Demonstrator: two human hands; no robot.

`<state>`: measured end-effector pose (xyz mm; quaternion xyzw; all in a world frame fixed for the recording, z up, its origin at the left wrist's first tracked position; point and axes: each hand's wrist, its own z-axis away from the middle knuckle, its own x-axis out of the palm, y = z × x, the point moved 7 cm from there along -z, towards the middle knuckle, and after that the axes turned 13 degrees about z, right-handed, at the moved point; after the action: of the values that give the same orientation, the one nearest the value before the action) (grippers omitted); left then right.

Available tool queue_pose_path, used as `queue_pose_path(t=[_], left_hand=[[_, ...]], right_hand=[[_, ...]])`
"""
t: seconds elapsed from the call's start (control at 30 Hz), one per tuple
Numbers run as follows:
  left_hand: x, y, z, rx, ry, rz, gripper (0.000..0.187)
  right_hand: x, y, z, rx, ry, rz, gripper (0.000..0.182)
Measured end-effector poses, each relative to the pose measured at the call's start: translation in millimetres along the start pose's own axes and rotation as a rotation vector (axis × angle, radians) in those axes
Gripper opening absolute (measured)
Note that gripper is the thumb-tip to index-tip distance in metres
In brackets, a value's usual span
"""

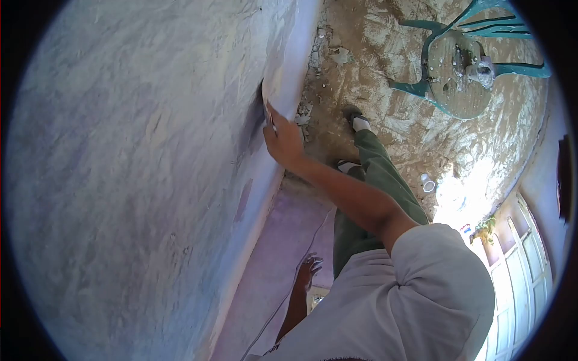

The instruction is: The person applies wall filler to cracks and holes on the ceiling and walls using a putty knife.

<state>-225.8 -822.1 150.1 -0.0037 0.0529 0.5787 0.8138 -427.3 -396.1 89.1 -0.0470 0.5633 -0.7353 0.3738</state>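
My right hand (285, 142) is closed round the handle of a putty knife (265, 99), whose blade lies against the wall near its edge. Fingers and glare hide part of the tool. The wall (150, 150) bears a patchy whitish-grey coat with rough streaks. Lower down, my left hand (310, 268) hangs away from the wall, fingers loosely bent and apart, with whitish smears on them. A thin cable (280, 307) runs close beside this hand.
A green plastic chair (427, 54) lies on the splattered floor, with a crumpled clear item (481, 72) on it. Loose debris (304, 114) lines the wall's foot. A small white cup (428, 183) lies near a bright sunlit patch. A pale panelled door (524, 265) stands at lower right.
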Motion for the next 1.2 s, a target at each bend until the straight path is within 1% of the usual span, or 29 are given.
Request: queue_pose_path(t=[0.03,0.1,0.13,0.2,0.27,0.3,0.33,0.37,0.43,0.5,0.57,0.6,0.63,0.73,0.83,0.93,0.97,1.03,1.07,1.17,1.2], left_hand=[[3.8,0.5,-1.2,-0.017,0.000,-0.005,0.035],[7.4,4.1,-5.7,-0.024,-0.003,-0.018,0.036],[9.4,8.2,-5.8,-0.027,-0.002,-0.028,0.037],[17.8,18.5,-4.6,-0.017,0.009,-0.001,0.031],[24.6,23.6,-1.4,-0.003,0.010,0.025,0.029],[26.4,25.2,-1.4,0.008,0.002,0.033,0.029],[28.3,25.9,-0.9,0.018,-0.004,0.042,0.029],[30.3,25.8,-1.2,0.018,-0.008,0.036,0.029],[32.6,25.1,0.2,0.017,-0.010,0.023,0.029],[29.0,20.4,-2.9,0.006,-0.028,-0.017,0.029],[30.2,13.7,-4.2,-0.026,-0.042,-0.066,0.029],[34.5,13.4,-5.9,-0.051,-0.048,-0.100,0.029],[37.0,14.6,-7.3,-0.074,-0.058,-0.139,0.029],[35.3,15.7,-18.8,-0.083,-0.051,-0.231,0.029],[37.1,28.0,-17.5,-0.001,-0.111,-0.195,0.029],[25.1,26.5,-20.4,0.058,-0.159,-0.072,0.031],[21.6,23.7,-20.9,0.045,-0.141,-0.088,0.031],[20.2,20.2,-15.5,0.015,-0.100,-0.121,0.031],[16.0,14.7,-15.3,0.004,-0.097,-0.138,0.031],[4.7,-3.9,-18.7,-0.048,-0.074,-0.190,0.031],[1.7,-8.4,-17.8,-0.079,-0.053,-0.216,0.032]], right_hand=[[-6.3,2.3,13.6,-0.092,0.032,-0.033,0.041],[11.9,67.6,16.1,0.150,-0.166,-0.350,0.031],[16.6,83.0,13.3,0.272,-0.263,-0.511,0.027],[9.1,114.0,-19.9,0.514,-0.106,-0.779,0.018],[10.9,169.4,-67.9,0.503,-0.060,-0.497,0.019],[20.2,186.6,-93.0,0.465,-0.033,-0.425,0.019],[17.9,182.7,-106.9,0.429,-0.008,-0.352,0.020],[23.7,181.8,-108.6,0.465,-0.034,-0.393,0.021],[18.1,134.3,-99.8,0.541,-0.089,-0.476,0.024],[42.1,132.6,-80.9,0.391,-0.165,-0.424,0.025],[16.2,74.2,-31.6,0.298,-0.097,-0.224,0.031],[7.1,49.8,-7.5,0.227,-0.092,-0.234,0.023],[0.6,32.9,10.4,0.154,-0.082,-0.246,0.019],[6.8,43.4,41.5,0.112,-0.118,-0.417,0.022],[45.5,124.8,32.8,0.434,-0.217,-0.685,0.026],[44.3,132.9,-2.5,0.503,-0.240,-0.264,0.030],[53.6,115.4,-4.6,0.413,-0.165,-0.164,0.036],[51.9,48.2,11.0,0.230,-0.047,0.030,0.051],[32.9,16.3,27.7,0.248,-0.110,-0.069,0.050],[14.8,6.8,74.9,0.135,-0.147,-0.293,0.034],[24.8,33.7,83.2,0.262,-0.239,-0.467,0.031]])
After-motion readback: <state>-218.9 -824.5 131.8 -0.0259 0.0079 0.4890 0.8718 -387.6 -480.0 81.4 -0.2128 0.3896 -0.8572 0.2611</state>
